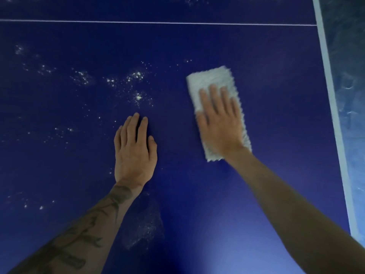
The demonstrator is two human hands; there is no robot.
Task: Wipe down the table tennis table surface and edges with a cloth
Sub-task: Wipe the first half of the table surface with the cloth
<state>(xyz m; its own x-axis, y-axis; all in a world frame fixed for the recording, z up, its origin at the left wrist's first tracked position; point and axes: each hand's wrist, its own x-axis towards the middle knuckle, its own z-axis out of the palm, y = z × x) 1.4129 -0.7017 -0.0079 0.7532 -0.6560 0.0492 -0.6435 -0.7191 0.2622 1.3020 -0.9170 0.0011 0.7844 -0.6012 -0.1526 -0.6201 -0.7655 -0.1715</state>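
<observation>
Blue table (266,86), folded cloth (210,79) flat under right hand (219,124).

White fluffy cloth (211,80), folded to an oblong, lay flat on the dark blue table (276,95), nearer its white right edge (328,76). White specks (138,96) covered the surface left of the cloth.

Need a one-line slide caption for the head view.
Right hand presses a folded white cloth on the blue table; left hand rests flat near white specks.

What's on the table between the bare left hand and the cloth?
Nothing: the head view shows only bare blue table between the left hand and the cloth under the right hand.
</observation>
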